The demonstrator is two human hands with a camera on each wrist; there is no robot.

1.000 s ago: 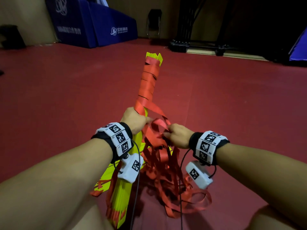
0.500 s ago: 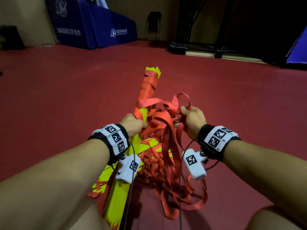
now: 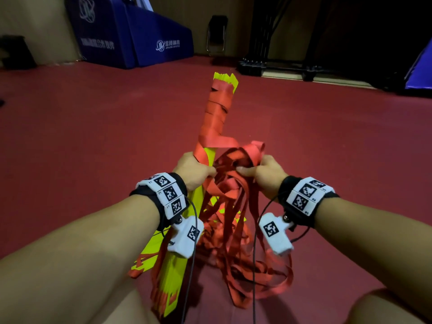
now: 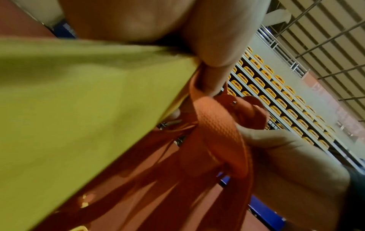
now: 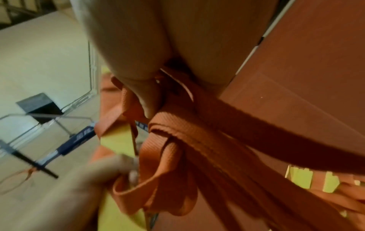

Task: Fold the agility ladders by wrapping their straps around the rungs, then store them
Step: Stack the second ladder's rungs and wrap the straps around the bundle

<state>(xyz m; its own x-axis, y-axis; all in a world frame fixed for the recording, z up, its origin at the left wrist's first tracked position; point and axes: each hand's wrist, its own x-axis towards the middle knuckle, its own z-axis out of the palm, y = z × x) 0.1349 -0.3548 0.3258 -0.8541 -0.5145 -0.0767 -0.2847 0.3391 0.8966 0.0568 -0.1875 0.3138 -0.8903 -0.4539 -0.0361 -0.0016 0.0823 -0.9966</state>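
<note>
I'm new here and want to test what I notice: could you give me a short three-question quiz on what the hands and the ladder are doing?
1. True or false: the left hand grips the stacked yellow rungs.
2. What does the right hand hold? A) a black cable B) a bunch of red straps C) nothing
3. Fill in: the wrapped strap covers the rungs' ____ end, away from the person.

Key: 1 true; 2 B; 3 far.
</note>
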